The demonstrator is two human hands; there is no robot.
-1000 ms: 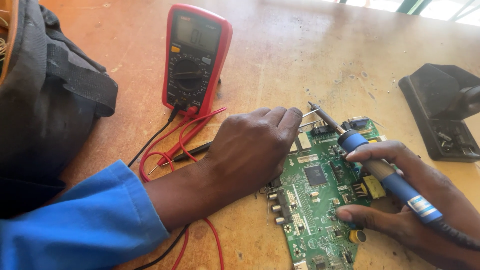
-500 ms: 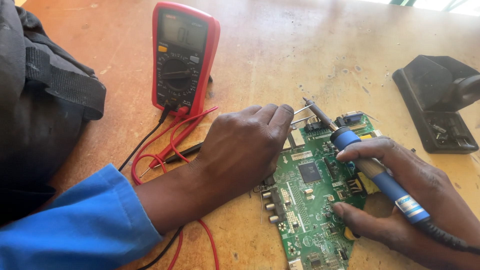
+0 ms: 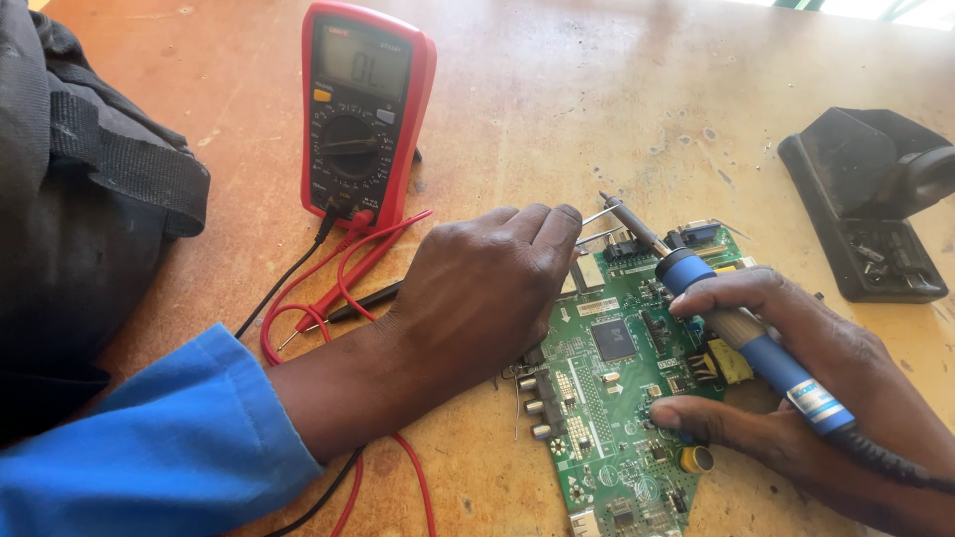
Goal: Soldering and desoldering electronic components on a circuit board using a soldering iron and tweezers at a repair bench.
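Note:
A green circuit board (image 3: 622, 398) lies flat on the wooden table. My left hand (image 3: 487, 288) rests on the board's left edge, fingers curled, holding a thin silver wire (image 3: 600, 215) that sticks out past the fingertips. My right hand (image 3: 806, 388) grips a blue-handled soldering iron (image 3: 741, 333). Its metal tip (image 3: 622, 214) points up-left and meets the wire at the board's top edge. A blue sleeve (image 3: 159, 447) covers my left forearm.
A red multimeter (image 3: 363, 114) stands behind my left hand, its red and black leads (image 3: 328, 288) trailing under my wrist. A black bag (image 3: 70, 199) fills the left side. A black soldering iron stand (image 3: 870, 199) sits at the right.
The view has shifted slightly, so everything sits a little further left and lower. Both hands keep their grip and their place on the board.

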